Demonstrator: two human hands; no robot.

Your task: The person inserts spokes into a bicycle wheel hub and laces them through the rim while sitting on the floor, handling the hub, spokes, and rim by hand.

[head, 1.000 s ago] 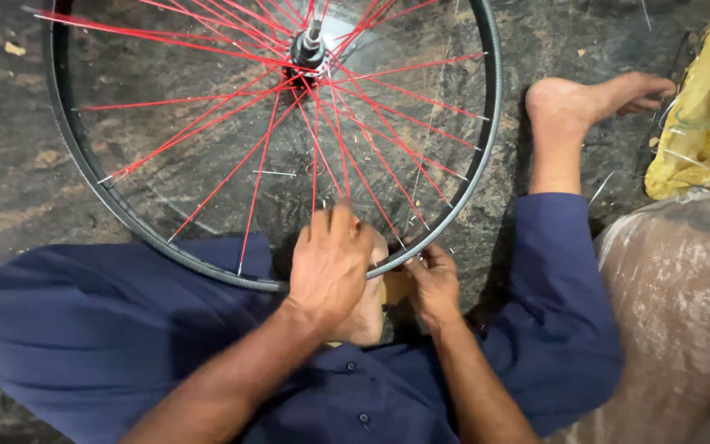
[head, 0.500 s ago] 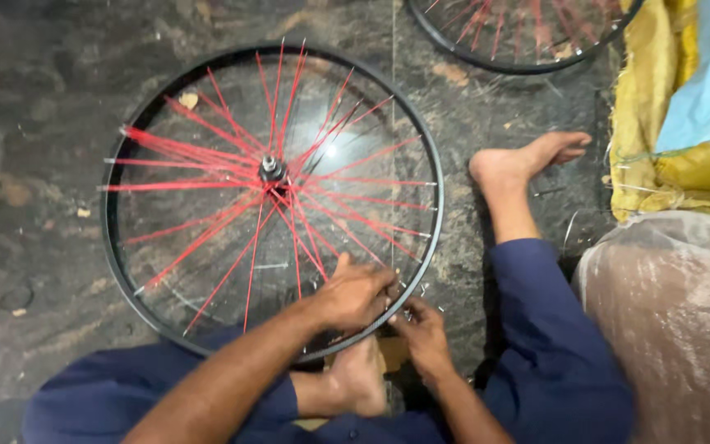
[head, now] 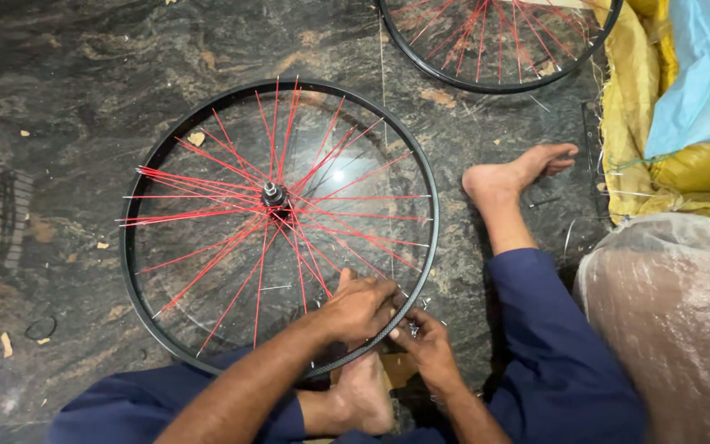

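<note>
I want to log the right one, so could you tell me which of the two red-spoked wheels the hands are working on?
The full wheel lying before the person: the left hand and right hand meet at its near rim. The other wheel lies cut off at the top edge, untouched.

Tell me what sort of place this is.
Probably a small bicycle wheel-building workshop, worked on the floor. The person's hands, left hand and right hand, work at the black rim of a red-spoked wheel on a dark stone floor; a second wheel and stuffed sacks lie nearby.

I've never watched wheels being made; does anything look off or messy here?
Yes: the wheel has unevenly fanned red spokes, some ending short of the rim. Small scraps litter the floor.
</note>
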